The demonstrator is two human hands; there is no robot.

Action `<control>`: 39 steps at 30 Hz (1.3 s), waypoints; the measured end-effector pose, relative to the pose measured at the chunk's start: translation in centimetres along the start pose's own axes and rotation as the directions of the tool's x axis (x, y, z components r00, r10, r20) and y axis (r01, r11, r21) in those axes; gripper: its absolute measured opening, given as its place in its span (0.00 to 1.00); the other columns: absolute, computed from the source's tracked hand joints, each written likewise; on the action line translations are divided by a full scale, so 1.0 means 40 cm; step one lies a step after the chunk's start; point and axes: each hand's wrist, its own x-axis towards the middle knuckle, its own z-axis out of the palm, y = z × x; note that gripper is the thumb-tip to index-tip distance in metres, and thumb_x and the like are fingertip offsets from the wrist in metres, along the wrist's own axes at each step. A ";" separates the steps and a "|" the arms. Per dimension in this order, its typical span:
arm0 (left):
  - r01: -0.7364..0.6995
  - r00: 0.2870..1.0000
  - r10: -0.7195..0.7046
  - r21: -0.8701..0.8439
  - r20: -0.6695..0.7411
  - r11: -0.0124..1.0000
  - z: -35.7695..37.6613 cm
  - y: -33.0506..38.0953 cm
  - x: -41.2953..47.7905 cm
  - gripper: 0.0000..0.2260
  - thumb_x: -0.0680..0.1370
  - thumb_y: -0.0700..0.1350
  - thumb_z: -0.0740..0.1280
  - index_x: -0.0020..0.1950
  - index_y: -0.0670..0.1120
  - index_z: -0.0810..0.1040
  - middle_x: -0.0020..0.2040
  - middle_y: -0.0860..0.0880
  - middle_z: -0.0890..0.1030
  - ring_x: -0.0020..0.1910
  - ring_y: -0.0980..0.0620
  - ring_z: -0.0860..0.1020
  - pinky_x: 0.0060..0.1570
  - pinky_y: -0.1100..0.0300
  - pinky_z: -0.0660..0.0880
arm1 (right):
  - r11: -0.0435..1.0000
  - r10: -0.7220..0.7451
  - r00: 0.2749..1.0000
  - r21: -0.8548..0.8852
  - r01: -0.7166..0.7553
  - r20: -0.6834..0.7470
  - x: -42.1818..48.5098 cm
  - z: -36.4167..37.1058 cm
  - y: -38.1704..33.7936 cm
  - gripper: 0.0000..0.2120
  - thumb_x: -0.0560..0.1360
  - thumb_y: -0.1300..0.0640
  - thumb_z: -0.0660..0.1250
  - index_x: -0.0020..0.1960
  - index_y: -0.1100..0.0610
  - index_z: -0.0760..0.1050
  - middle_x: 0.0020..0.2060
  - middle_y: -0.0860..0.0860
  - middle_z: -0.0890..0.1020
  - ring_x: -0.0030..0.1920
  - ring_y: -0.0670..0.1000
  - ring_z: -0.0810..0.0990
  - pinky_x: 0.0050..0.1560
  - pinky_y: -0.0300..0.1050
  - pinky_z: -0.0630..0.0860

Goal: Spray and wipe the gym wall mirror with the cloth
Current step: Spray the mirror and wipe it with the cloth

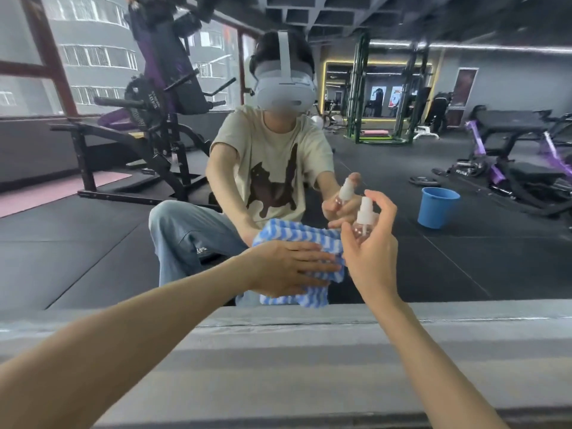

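Left hand (288, 267) pressed the cloth (312, 294) flat, right hand (373, 246) curled round the bottle (362, 219), centre frame — spraying step, seemingly — next wanting a nozzle press.

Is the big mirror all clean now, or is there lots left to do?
Not finished. The left hand presses the striped cloth flat on the mirror, low down, so wiping is under way. The right hand holds the spray bottle, a finger over its top, ready to spray. No wet patches show, so I cannot tell how much is done; the rest probably needs doing.
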 end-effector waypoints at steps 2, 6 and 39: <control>0.176 0.978 -0.207 -0.465 -0.015 0.868 -0.031 0.018 0.016 0.22 0.81 0.58 0.53 0.72 0.52 0.71 0.74 0.51 0.69 0.74 0.52 0.65 0.74 0.54 0.54 | 0.997 0.045 0.999 0.070 -0.045 0.001 -0.006 0.002 -0.016 0.23 0.79 0.59 0.64 0.70 0.51 0.59 0.44 0.52 0.82 0.35 0.47 0.81 0.35 0.41 0.78; 0.357 0.843 -0.461 -0.930 0.277 0.092 -0.099 0.030 0.025 0.22 0.80 0.56 0.62 0.68 0.44 0.64 0.67 0.51 0.76 0.67 0.57 0.70 0.68 0.59 0.64 | 0.960 0.150 0.988 0.234 -0.151 0.021 -0.064 0.011 -0.031 0.18 0.83 0.56 0.56 0.71 0.52 0.58 0.40 0.48 0.78 0.35 0.41 0.78 0.37 0.38 0.75; 0.462 0.349 -0.922 -0.887 0.168 0.013 -0.296 -0.004 -0.297 0.32 0.72 0.26 0.60 0.65 0.58 0.59 0.55 0.55 0.73 0.38 0.68 0.73 0.38 0.77 0.67 | 0.404 -0.691 0.691 -0.680 0.612 0.212 0.154 0.274 -0.100 0.25 0.83 0.41 0.53 0.78 0.45 0.57 0.77 0.51 0.59 0.77 0.58 0.55 0.71 0.72 0.44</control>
